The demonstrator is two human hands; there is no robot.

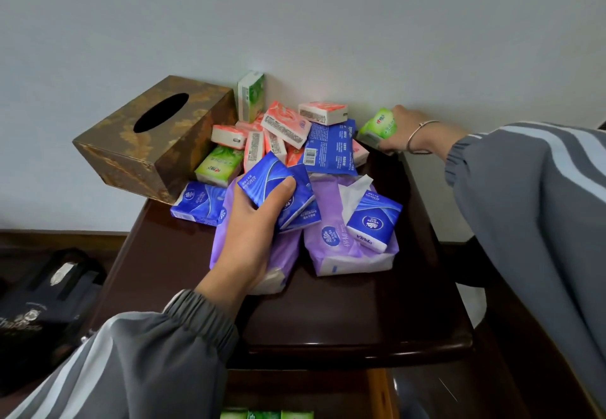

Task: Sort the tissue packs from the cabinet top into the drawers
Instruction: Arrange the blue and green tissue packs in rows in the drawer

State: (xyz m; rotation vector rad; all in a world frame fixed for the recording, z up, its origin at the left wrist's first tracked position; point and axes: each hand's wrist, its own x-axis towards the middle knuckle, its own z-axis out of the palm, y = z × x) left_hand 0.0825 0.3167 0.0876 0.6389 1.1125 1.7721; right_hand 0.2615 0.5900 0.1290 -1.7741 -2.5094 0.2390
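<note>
The dark wooden cabinet top (344,313) is covered at its far end by a heap of tissue packs pushed against the wall, presumably so the near part is kept free above the open drawer (295,392), where three green packs (267,414) are seen at the bottom edge. Left of the gripped blue packs a brown tissue box (154,136) is set. Two large purple packs (341,248) lie under and just right of the left hand (252,231), which is closed around two blue packs (278,189), thumb pressed on top. Beyond these, about eight pink packs (287,123) are piled. The right hand (406,130) is wrapped round one green pack (377,127) at the far right edge, probably to match the drawer's greens.
</note>
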